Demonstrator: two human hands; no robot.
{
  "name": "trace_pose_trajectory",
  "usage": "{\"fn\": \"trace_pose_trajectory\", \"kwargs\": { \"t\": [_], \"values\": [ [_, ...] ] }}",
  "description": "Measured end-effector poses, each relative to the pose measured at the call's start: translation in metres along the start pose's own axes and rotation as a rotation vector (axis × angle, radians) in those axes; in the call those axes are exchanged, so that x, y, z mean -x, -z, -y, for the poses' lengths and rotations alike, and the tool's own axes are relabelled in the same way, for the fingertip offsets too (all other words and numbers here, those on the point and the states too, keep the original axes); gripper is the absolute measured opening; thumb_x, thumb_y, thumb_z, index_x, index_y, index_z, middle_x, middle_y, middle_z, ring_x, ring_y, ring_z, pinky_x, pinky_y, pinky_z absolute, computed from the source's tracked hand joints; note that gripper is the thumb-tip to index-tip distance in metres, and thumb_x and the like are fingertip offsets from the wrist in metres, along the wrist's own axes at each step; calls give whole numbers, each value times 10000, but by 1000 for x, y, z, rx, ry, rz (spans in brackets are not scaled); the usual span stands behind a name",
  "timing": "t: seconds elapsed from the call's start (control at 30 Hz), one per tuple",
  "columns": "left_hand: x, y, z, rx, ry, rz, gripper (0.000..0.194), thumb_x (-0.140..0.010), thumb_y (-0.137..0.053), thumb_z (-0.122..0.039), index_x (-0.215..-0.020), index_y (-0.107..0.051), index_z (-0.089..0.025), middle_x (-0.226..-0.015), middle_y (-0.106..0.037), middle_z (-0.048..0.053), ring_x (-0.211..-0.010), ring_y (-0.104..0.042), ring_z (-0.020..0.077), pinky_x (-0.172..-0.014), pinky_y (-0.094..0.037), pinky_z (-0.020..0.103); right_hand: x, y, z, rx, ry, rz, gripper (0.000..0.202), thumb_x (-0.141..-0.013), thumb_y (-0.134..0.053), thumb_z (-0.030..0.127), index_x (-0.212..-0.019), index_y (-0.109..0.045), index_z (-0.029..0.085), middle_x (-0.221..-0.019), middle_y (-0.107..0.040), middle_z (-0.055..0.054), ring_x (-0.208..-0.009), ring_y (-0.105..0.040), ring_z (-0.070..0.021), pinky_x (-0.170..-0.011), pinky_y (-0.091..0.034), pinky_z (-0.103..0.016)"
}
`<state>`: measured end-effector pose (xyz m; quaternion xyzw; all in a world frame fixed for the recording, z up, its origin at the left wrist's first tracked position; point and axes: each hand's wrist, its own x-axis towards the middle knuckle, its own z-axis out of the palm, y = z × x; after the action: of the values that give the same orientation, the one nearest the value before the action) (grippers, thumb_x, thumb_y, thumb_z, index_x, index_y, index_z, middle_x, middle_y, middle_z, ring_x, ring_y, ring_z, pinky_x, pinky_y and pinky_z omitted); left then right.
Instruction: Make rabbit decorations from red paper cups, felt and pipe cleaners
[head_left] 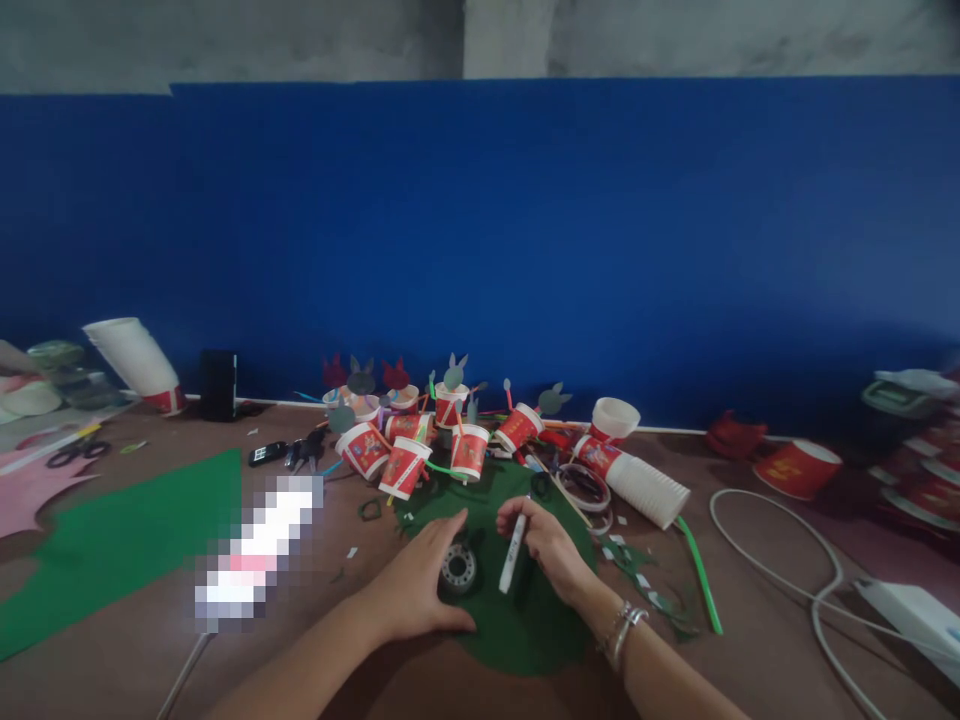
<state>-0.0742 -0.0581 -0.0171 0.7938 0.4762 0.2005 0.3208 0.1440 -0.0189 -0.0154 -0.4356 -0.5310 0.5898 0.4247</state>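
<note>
My left hand [420, 580] is spread on the near left of a small dark ring-shaped roll [458, 568]. Its thumb lies below the roll and its fingers above, with gaps at both; whether the palm side touches it I cannot tell. In my right hand [551, 545] is a white marker pen [513, 555], slanting down to the left. Bracelets circle the right wrist. Beneath both hands lies a rounded dark green sheet [517, 645].
Several red paper cups [406, 467] with animal-head cutouts stand and lie behind the hands. Stacked cups [649, 488], tape rings [585, 490] and green scraps [652, 590] are on the right. Leftward are a green sheet [150, 540], scissors [79, 452] and keys [306, 452]. A cable [814, 600] loops far right.
</note>
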Motion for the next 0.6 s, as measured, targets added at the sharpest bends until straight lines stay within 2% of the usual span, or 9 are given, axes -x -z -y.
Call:
{"fn": "trace_pose_trajectory", "kwargs": {
  "t": [0.07, 0.17, 0.23, 0.27, 0.43, 0.5, 0.6],
  "values": [
    [2, 3, 2, 30, -10, -20, 1032, -486, -824, -411, -1356, -309, -205, -1383, -379, 158, -1269, -363, 314, -1059, -301, 456, -1, -1, 1, 56, 9, 14, 434, -439, -363, 116, -812, -576, 182, -775, -617, -10, -791, -591, -169, -811, -450, -313],
    [3, 8, 2, 43, -39, -27, 663, -548, -788, -310, -1136, -498, -210, -1327, -420, 120, -1215, -424, 289, -1029, -348, 407, -1, -2, 4, 111, 14, 24, 353, -458, -378, 112, -743, -575, 182, -704, -594, 2, -728, -568, -159, -751, -449, -295],
    [5, 11, 0, 42, -46, -32, 479, -598, -734, -241, -1031, -532, -215, -1325, -418, 104, -1200, -442, 276, -1010, -368, 386, 0, -2, 6, 154, 16, 33, 282, -492, -402, 118, -703, -579, 181, -671, -584, 5, -696, -550, -156, -710, -443, -288],
    [6, 12, -1, 40, -47, -33, 446, -609, -713, -219, -1017, -533, -216, -1334, -409, 102, -1204, -442, 274, -1008, -370, 382, 0, -1, 7, 168, 19, 36, 255, -504, -413, 123, -688, -580, 181, -658, -580, 6, -682, -542, -154, -692, -439, -284],
    [12, 18, 0, 5, -87, 27, 499, -645, -654, -191, -1122, -511, -221, -1399, -361, 108, -1259, -401, 269, -1054, -330, 384, -1, 0, 6, 181, 17, 38, 225, -516, -433, 131, -671, -589, 177, -637, -574, 12, -654, -526, -144, -650, -427, -273],
    [14, 21, 1, -13, -97, 61, 619, -646, -659, -208, -1230, -453, -224, -1424, -340, 111, -1282, -375, 272, -1074, -309, 392, -2, 1, 5, 174, 4, 40, 233, -511, -435, 129, -677, -594, 173, -643, -576, 12, -655, -529, -141, -652, -429, -272],
    [16, 24, 1, -21, -86, 73, 842, -633, -710, -316, -1363, -303, -213, -1450, -306, 134, -1316, -318, 295, -1092, -281, 424, -2, 1, 4, 173, -6, 40, 223, -518, -449, 134, -679, -598, 172, -644, -576, 12, -655, -532, -142, -651, -434, -276]
  ]
}}
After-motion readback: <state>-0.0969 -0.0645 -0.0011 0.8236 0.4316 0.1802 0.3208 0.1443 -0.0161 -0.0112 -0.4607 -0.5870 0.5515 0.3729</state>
